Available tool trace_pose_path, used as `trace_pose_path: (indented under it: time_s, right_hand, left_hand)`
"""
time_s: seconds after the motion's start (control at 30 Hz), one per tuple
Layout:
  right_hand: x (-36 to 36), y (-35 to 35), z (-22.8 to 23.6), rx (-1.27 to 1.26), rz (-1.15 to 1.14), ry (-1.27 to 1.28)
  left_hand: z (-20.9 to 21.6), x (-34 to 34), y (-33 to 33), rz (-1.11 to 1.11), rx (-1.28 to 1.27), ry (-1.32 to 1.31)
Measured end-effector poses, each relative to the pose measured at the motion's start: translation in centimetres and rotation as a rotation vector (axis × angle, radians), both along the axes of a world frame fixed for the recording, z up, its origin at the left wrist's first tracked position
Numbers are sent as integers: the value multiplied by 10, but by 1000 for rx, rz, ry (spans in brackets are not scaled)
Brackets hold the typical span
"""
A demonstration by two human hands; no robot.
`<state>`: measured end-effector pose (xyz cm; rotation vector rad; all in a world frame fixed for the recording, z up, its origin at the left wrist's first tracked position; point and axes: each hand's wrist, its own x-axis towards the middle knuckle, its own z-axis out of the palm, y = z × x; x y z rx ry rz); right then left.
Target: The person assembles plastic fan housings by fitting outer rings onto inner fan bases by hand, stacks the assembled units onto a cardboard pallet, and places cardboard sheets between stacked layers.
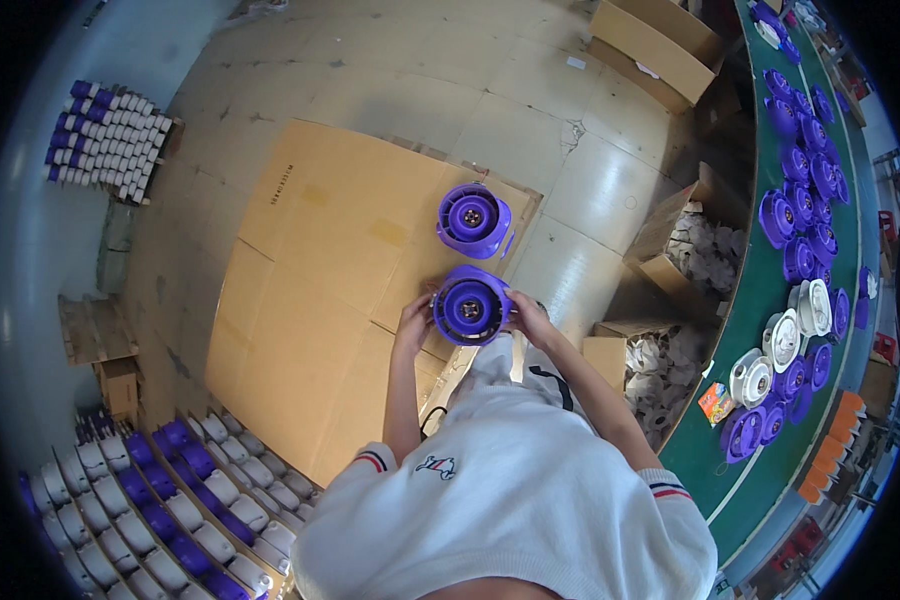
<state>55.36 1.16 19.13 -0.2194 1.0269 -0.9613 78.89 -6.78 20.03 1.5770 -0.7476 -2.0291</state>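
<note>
Between my two hands is a purple appliance base [470, 306], a round plastic housing with a dark ring and a metal coupling at its centre. The fingers of my left hand [416, 322] press against its left side. On its right side my right hand [529, 317] grips the rim. Just beyond it, a second purple base [473, 220] of the same kind rests near the right edge of a large cardboard sheet [320, 270]. Whether the held base touches the cardboard I cannot tell.
To the right runs a green conveyor [715, 475] carrying several purple and white bases. Cardboard boxes [660, 265] of white parts stand beside it, and an open box [650, 55] lies farther off. Stacked white and purple units [160, 490] fill the lower left; another stack [110, 140] stands far left.
</note>
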Motion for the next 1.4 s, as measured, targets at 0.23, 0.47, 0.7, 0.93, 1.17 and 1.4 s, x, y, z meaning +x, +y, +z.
trace_pose_path:
  time_s: [0.23,0.47,0.7,0.93,1.17,1.4]
  right_hand:
    - [65,-42,2,68,62,23]
    - [85,-53,-33,-6,-151,448]
    - [82,-56,-56,-325,-163,1240]
    - [68,-62,-39,-90,-207,522]
    - [69,-62,-25,-129,-148,585]
    - [66,-57,-26,-135,-191,565]
  left_hand:
    - [-60,64,12,331,-308,44]
    - [-57,48,-28,234,-453,-169]
    - [-64,39,-40,154,-542,-357]
    - [-60,39,-41,17,-744,-624]
    - [-84,52,-56,-13,-697,-483]
    - [-81,46,-62,-25,-722,-440]
